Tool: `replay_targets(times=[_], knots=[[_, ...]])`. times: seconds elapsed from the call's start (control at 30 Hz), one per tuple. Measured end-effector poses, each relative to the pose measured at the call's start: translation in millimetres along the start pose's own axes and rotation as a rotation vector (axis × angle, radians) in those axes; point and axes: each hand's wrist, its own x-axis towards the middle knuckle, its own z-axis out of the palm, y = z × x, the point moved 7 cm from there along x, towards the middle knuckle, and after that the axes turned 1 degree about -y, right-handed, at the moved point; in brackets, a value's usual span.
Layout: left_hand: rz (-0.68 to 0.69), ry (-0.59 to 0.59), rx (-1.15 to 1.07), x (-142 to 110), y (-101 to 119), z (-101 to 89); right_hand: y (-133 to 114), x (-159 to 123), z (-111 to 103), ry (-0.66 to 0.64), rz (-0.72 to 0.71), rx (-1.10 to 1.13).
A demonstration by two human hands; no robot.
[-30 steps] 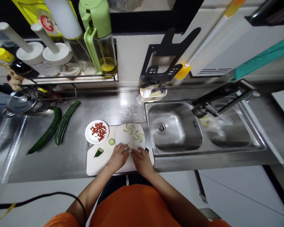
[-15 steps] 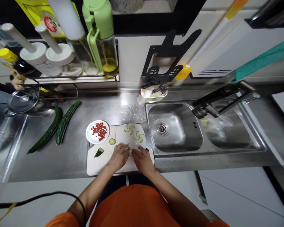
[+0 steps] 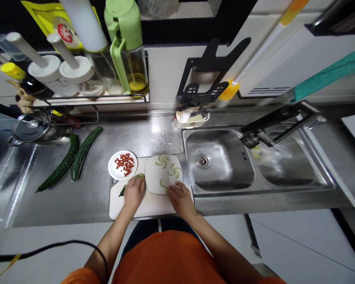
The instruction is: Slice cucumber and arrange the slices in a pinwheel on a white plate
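Observation:
My left hand (image 3: 134, 192) is over the white cutting board (image 3: 149, 211), its closed fingertips at a round cucumber slice (image 3: 141, 175). Partly behind that hand lies a cucumber end piece (image 3: 122, 191). On the board rests a pale, rounded-square plate (image 3: 155, 173) with two pinwheels of thin cucumber strips, an upper pinwheel (image 3: 162, 161) and a right pinwheel (image 3: 174, 171). Lower down is a curved cucumber strip (image 3: 163, 184). My right hand (image 3: 182, 200) is at the plate's lower right edge, fingers bent onto a strip there; its fingertips partly hide the strip.
A white dish of chopped red bits (image 3: 118, 172) stands left of the plate. A knife blade (image 3: 187, 169) lies between plate and sink (image 3: 219, 157). Two whole cucumbers (image 3: 84, 152) lie to the left. Bottles and jars stand on a rack (image 3: 106, 100) behind.
My left hand has moved left from the plate to the cucumber slice on the board. My right hand has shifted slightly right, uncovering the curved strip on the plate.

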Motion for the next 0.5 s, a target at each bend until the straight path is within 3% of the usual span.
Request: replay_targets(times=[0.17, 0.5], knots=[[-0.148, -0.093, 0.104, 4.9, -14.9, -0.7, 6.4, 0.4, -6.7, 0.049, 0.03, 0.045], [-0.097, -0.154, 0.152, 10.6, -8.0, 9.0, 14.7, -3.0, -10.8, 0.069, 0.056, 0.064]])
